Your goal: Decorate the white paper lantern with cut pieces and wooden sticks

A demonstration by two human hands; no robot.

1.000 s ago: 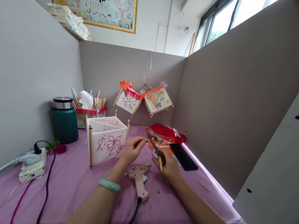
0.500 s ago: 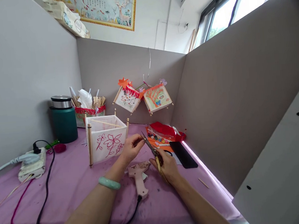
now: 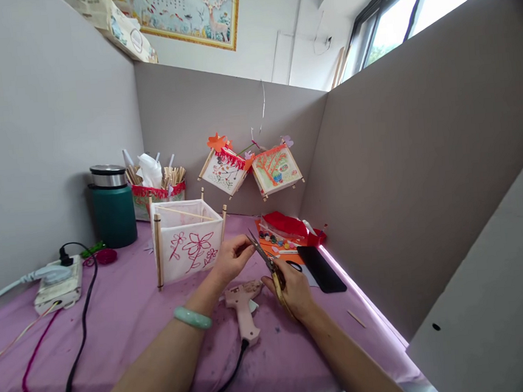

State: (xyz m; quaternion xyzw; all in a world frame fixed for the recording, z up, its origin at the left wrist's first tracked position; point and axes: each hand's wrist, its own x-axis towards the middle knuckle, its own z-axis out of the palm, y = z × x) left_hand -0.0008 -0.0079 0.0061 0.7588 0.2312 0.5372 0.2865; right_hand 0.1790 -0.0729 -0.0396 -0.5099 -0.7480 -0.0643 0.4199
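We're at a cutting step, by the look of it. Our right hand (image 3: 292,291) grips the scissors (image 3: 266,262), fingers curled tight round the gold handles, blades pointing up and to the far left, tips parted a little. Our left hand (image 3: 231,261) sits just left of the blades, thumb and forefinger pinched on sth small and thin; too tiny to tell what, maybe a bit of stick or thread. The pinch meets the blade tips right in front of the paper lantern (image 3: 187,242), which stands upright on the purple cloth (image 3: 117,330), just far-left of our hands.

The pink glue gun (image 3: 242,307) lies flat on the cloth near us, between our wrists, cord trailing off toward the near edge. A black phone (image 3: 321,269) lies to the right, w/ a red tray of paints (image 3: 287,233) beyond it.

Next move, we judge: hold the pinched piece steady between the blades, keep fingertips clear of the edges, then close the scissors cleanly.
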